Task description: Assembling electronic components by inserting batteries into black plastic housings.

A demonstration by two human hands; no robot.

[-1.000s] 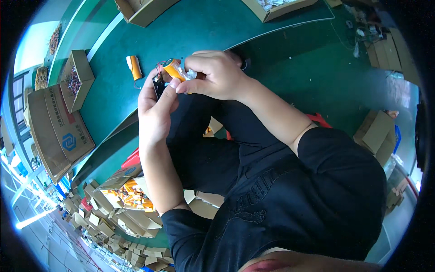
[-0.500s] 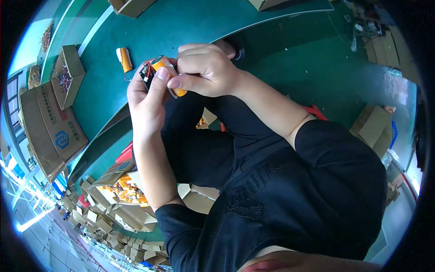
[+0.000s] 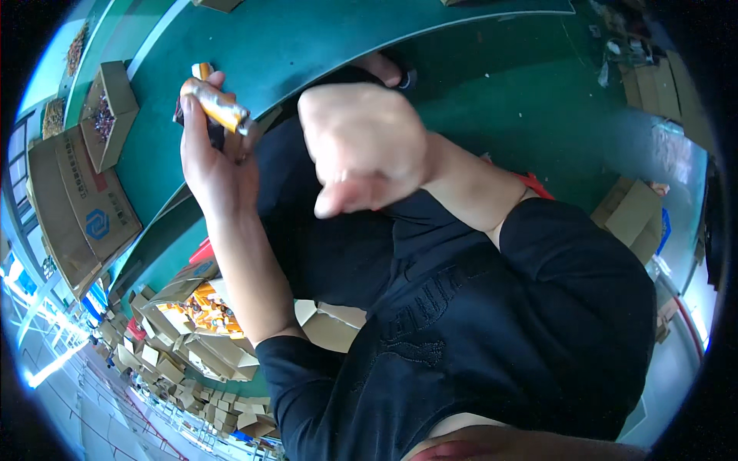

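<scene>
Your left hand [image 3: 217, 170] pinches the orange, white-patched, plastic-looking cylinder [image 3: 218, 110] (probably stiff, slippery); hold its sides. Right of it, your right hand [image 3: 365, 146] curls, grip unclear

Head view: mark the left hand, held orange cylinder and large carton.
Left hand [image 3: 215, 164], head view: middle of hand.
Held orange cylinder [image 3: 214, 105], head view: middle of its body.
Large carton [image 3: 75, 206], head view: its broad brown side.

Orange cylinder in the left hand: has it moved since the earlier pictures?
Yes: the orange cylinder has moved left, closer to the small open box on the table.
</scene>
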